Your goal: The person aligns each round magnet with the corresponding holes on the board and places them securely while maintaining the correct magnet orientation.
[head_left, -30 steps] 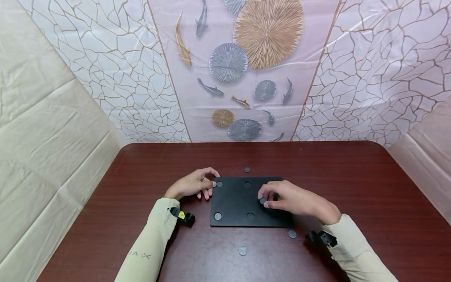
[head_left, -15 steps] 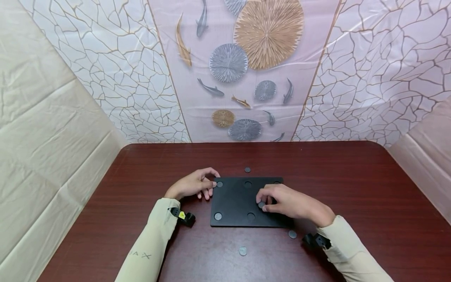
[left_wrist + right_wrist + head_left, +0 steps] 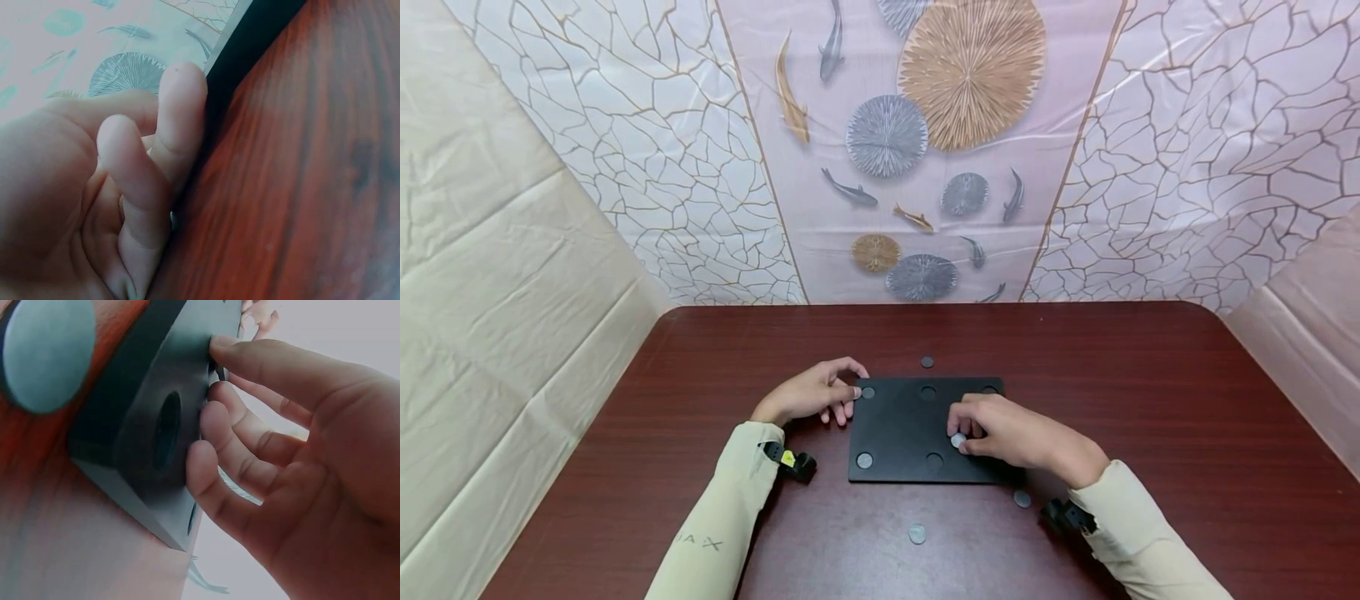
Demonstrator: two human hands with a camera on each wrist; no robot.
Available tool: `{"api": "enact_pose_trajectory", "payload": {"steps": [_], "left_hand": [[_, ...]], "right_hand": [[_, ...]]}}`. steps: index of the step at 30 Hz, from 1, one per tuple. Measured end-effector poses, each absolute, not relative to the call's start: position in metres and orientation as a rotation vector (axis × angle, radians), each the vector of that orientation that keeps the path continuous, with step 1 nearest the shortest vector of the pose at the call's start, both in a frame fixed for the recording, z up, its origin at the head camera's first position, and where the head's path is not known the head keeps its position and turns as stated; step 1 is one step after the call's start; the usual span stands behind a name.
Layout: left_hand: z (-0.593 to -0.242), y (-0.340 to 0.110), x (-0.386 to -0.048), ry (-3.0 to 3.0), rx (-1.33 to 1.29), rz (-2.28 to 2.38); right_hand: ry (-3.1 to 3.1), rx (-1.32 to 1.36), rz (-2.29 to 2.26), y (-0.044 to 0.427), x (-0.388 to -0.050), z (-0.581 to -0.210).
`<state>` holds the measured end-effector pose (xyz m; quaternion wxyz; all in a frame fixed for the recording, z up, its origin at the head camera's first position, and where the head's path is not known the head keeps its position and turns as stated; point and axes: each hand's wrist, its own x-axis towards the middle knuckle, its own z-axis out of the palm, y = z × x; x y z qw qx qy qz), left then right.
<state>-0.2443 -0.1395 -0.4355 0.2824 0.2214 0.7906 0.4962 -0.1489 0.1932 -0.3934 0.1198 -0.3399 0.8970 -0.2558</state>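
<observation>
A black board with round recesses lies flat on the table. My right hand is over its right half and pinches a grey coin between thumb and fingertips, just above or on the surface; contact is unclear. In the right wrist view, the coin is mostly hidden by the fingers. My left hand rests at the board's far left corner, thumb at the left edge and fingers loosely bent. One coin sits in the far left recess, another coin in the near left one.
A loose coin lies beyond the board on the reddish-brown table. Two more are nearer: a coin by the near right corner and a coin in front. Patterned cloth hangs behind the table.
My right hand has shifted slightly nearer over the board. The coin in its fingers has turned, and its face now looks brighter. My left hand and the board stay put.
</observation>
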Motion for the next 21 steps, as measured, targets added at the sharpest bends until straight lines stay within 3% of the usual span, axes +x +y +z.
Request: {"api": "enact_pose_trajectory", "payload": {"steps": [8, 21], "left_hand": [[-0.435, -0.139, -0.244, 2.118, 0.586, 1.331], [-0.435, -0.139, -0.244, 2.124, 0.583, 1.325]], "right_hand": [[2.66, -1.111, -0.64, 0.188, -0.143, -0.389], [2.708, -1.056, -0.532, 0.181, -0.137, -0.387]]}}
